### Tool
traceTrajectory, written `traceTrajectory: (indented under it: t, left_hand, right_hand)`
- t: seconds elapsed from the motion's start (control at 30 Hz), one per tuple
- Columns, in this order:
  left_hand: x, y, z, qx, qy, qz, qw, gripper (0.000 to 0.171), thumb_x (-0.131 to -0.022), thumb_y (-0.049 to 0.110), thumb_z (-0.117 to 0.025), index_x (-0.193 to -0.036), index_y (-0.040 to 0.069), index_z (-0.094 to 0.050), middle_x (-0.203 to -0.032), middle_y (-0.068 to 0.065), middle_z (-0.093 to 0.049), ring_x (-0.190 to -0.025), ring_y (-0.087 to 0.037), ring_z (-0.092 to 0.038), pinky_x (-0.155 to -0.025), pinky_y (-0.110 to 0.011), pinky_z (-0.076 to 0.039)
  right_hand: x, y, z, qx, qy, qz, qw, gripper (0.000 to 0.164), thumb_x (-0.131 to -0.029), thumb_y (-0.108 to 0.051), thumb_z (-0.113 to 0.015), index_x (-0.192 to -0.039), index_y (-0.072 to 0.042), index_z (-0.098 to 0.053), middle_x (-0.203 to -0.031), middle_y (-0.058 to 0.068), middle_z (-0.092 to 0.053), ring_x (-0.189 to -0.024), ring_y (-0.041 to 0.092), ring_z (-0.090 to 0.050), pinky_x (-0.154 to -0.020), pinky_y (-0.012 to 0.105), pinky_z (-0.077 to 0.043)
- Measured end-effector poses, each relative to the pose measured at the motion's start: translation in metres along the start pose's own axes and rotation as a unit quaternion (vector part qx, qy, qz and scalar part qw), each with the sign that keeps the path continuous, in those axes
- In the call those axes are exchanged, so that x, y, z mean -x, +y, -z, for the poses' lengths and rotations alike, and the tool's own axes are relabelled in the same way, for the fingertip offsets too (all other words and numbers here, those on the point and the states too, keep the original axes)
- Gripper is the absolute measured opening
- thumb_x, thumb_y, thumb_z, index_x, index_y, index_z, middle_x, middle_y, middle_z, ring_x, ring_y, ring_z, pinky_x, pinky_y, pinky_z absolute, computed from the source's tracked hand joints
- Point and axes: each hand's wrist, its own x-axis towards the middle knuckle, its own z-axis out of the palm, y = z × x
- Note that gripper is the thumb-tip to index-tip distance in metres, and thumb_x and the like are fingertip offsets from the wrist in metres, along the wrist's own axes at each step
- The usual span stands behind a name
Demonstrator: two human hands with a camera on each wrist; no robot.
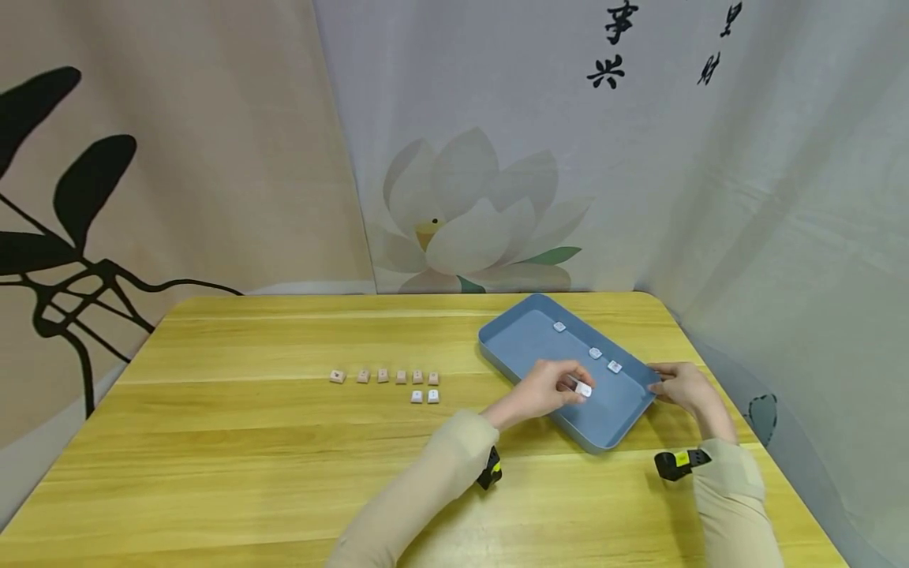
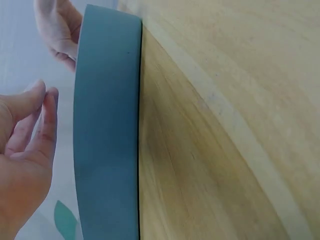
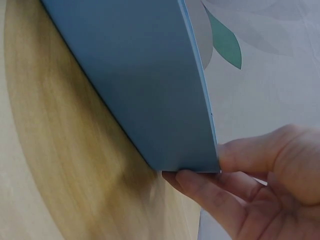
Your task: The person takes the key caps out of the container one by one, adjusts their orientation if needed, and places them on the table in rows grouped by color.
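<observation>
Beige sleeves [image 1: 426, 489] occupy the foreground, reaching over the bench [image 1: 213, 481] from its near side. Left grip [image 1: 547, 385] is narrow: thumb and fingers pinch one white keycap [image 1: 584, 390] above the blue tray [image 1: 529, 335], within its rim. The left-wrist view does not show the piece. Right grip [image 1: 682, 388] holds the tray at its right corner, thumb at the rim, fingers against the outer wall. The tray lies askew towards the bench's far right corner; three loose keycaps [image 1: 595, 353] rest along its far-right long wall.

Step judged to be setting the held piece into the tray. Recommended: lower it close to the tray floor, marked face up, before parting the fingers; a drop could flip it. The left wrist should clear the near-left wall, and the right grip should brace without lifting the corner.
</observation>
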Motion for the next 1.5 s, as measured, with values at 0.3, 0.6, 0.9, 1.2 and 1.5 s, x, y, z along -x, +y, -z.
traceTrajectory:
  t: [0.3,0.6,0.9,1.2,1.5]
  left_hand:
    - [0.013,-0.001,0.004,0.067,0.011,0.037,0.997,0.016,-0.087,0.009,-0.068,-0.102,0.004,-0.063,-0.102,-0.01,-0.069,-0.087,-0.007,-0.067,-0.073,-0.012,-0.053]
    - [0.032,-0.007,0.012,0.069,0.028,0.047,0.9961,0.03,-0.092,0.011,-0.062,-0.119,0.001,-0.064,-0.101,-0.014,-0.071,-0.081,-0.013,-0.067,-0.069,-0.014,-0.052]
    - [0.045,-0.011,0.025,0.055,0.039,0.049,0.9965,0.032,-0.093,0.014,-0.061,-0.122,0.003,-0.062,-0.105,-0.012,-0.071,-0.086,-0.011,-0.064,-0.076,-0.017,-0.052]
    - [0.056,-0.013,0.033,0.12,0.051,0.053,0.99,0.019,-0.093,0.008,-0.059,-0.112,0.006,-0.059,-0.109,-0.015,-0.068,-0.1,-0.026,-0.066,-0.084,-0.035,-0.056]
    - [0.067,-0.017,0.042,0.12,0.058,0.067,0.9888,0.03,-0.096,0.01,-0.055,-0.124,0.001,-0.06,-0.109,-0.019,-0.067,-0.099,-0.036,-0.064,-0.086,-0.046,-0.054]
  right_hand:
    - [-0.001,0.001,0.0,-0.007,-0.002,0.001,1.0,0.056,-0.094,0.002,-0.05,-0.142,0.016,-0.025,-0.141,0.043,-0.026,-0.127,0.049,-0.042,-0.092,0.04,-0.053]
    - [-0.001,0.0,0.0,-0.008,-0.003,0.004,1.0,0.056,-0.093,0.002,-0.051,-0.141,0.016,-0.025,-0.141,0.043,-0.026,-0.125,0.049,-0.044,-0.092,0.04,-0.054]
    - [-0.001,0.001,0.0,-0.004,-0.003,0.004,1.0,0.056,-0.094,0.002,-0.05,-0.142,0.016,-0.025,-0.141,0.043,-0.027,-0.125,0.049,-0.044,-0.091,0.04,-0.054]
    - [-0.001,0.002,0.0,0.002,-0.006,0.009,1.0,0.056,-0.094,0.001,-0.05,-0.142,0.015,-0.025,-0.141,0.043,-0.027,-0.124,0.048,-0.045,-0.09,0.038,-0.055]
    - [0.0,0.001,0.0,0.002,-0.002,0.008,1.0,0.055,-0.094,0.001,-0.05,-0.141,0.016,-0.026,-0.14,0.043,-0.028,-0.123,0.048,-0.048,-0.089,0.038,-0.055]
